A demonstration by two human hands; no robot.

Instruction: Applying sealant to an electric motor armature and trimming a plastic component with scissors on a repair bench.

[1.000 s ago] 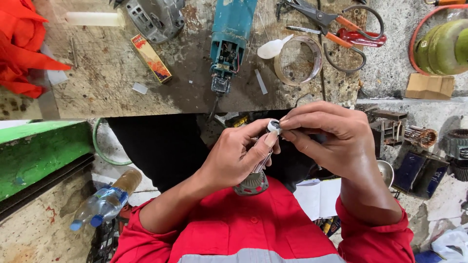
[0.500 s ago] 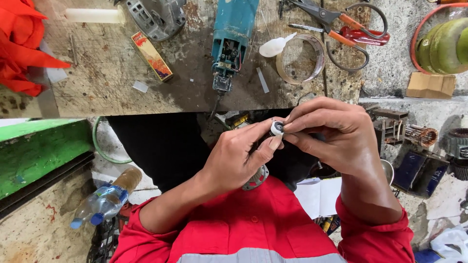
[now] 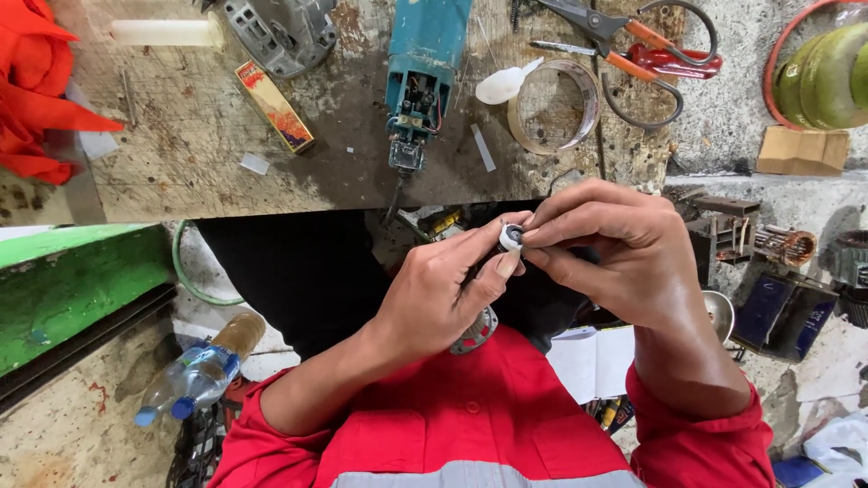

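Workshop setting: scarred wooden counter at top of view, cluttered concrete floor below and to the right. On the counter: teal power tool with its housing open, grey metal casing, small printed box, ring of tape, white plastic spoon, orange-handled scissors. Orange cloth at the left edge; plastic bottle lying on the floor at lower left. Both hands work below the counter edge, over the lap, against a red work shirt. Left hand is wrapped around a metal part whose toothed round end shows beneath the palm; most of that part is hidden. Thumb and forefinger of this hand reach up to a small round ring-shaped piece, white and dark. Right hand has its fingers closed on the same piece from the other side, pinching it at the tips. Piece sits between the two hands, just below the counter edge. Judgement: work here appears to be seating or turning the small piece on the end of the held part. To do it well: keep the left grip firm and still, hold the piece square to the axis, apply even fingertip pressure, avoid cocking it.
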